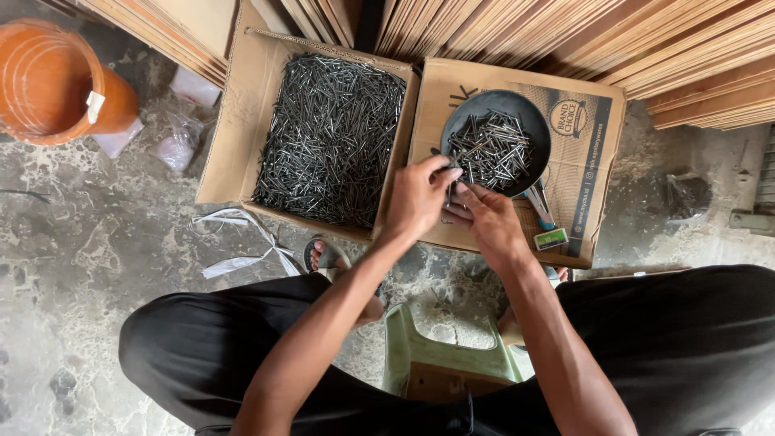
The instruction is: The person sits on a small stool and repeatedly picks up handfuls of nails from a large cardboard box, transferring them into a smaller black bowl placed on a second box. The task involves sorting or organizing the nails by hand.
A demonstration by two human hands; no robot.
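Observation:
My left hand [417, 196] and my right hand [488, 216] meet just below a round dark metal pan [454, 121] heaped with dark nails [491, 149]. The fingers of both hands pinch a small bunch of nails between them, at the pan's near left rim. The pan rests on a closed cardboard box [589, 153]. To the left stands an open cardboard box [242, 105] filled with many loose nails [331, 137]. I sit on a low green stool [448, 355] with my knees spread.
An orange plastic bucket [56, 81] stands at the top left. Stacked wooden boards [613, 40] line the back. A small scale body [546, 226] shows under the pan. White plastic strips [242, 242] and a clear bag [179, 141] lie on the concrete floor.

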